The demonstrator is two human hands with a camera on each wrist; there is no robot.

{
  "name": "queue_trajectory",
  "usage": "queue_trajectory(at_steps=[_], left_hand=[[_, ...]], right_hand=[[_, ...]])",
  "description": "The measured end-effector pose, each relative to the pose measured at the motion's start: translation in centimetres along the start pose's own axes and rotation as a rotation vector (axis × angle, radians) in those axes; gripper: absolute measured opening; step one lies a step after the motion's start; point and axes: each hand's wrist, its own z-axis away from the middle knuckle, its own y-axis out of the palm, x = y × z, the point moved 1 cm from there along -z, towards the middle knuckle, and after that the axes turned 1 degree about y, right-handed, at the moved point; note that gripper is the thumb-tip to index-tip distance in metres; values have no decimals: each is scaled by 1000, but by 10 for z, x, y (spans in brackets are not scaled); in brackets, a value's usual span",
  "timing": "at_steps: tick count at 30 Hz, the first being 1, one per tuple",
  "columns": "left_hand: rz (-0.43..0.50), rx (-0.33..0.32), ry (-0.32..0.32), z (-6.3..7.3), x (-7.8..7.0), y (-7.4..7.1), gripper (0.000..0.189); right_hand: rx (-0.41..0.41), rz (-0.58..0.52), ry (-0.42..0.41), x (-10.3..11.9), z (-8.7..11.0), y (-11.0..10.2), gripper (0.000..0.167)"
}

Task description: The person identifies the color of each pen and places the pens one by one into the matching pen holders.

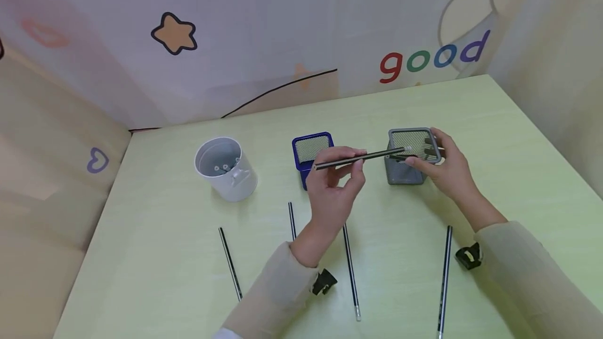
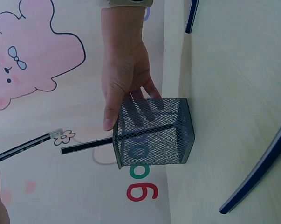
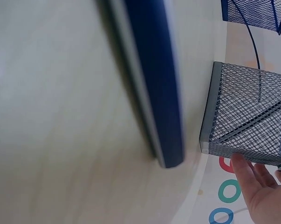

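My left hand [image 1: 332,182] pinches a black striped pencil [image 1: 346,160] between thumb and fingers. The pencil lies nearly level, its eraser end pointing right, over the mouth of a grey mesh pen holder [image 1: 406,171]. In the left wrist view that eraser end is apart from the holder. My right hand [image 1: 449,166] grips the holder at its right side, thumb at the near rim and fingers behind. Another dark pencil [image 2: 86,145] leans inside the holder and sticks out past its rim. In the right wrist view the mesh holder [image 3: 250,112] rises above my right fingers [image 3: 245,175].
A blue mesh pen holder [image 1: 299,164] stands behind my left hand. Further left, a white cup [image 1: 235,184] with a handle contains several pale-tipped sticks. Several striped pencils lie on the table, one [image 1: 444,281] by my right forearm and another [image 1: 350,271] between my arms.
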Motion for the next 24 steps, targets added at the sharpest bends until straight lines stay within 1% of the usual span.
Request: queue_trajectory(at_steps=[3, 7, 11, 14, 17, 20, 24], left_hand=[[-11, 10, -16, -2, 5, 1, 22], [-35, 20, -41, -2, 12, 2, 20], [-82, 43, -23, 1, 19, 3, 21], [-149, 84, 0, 3, 24, 4, 21], [-192, 124, -4, 5, 28, 6, 21], [-204, 137, -34, 7, 32, 8, 21], [-203, 116, -107, 12, 39, 12, 20]], right_hand=[[2, -6, 0, 1, 0, 0, 92], [3, -4, 3, 1, 0, -1, 92], [7, -12, 4, 2, 1, 0, 92], [6, -19, 5, 2, 1, 0, 92], [0, -14, 5, 2, 1, 0, 92], [-7, -9, 1, 1, 1, 0, 92], [-10, -3, 1, 1, 1, 0, 92]])
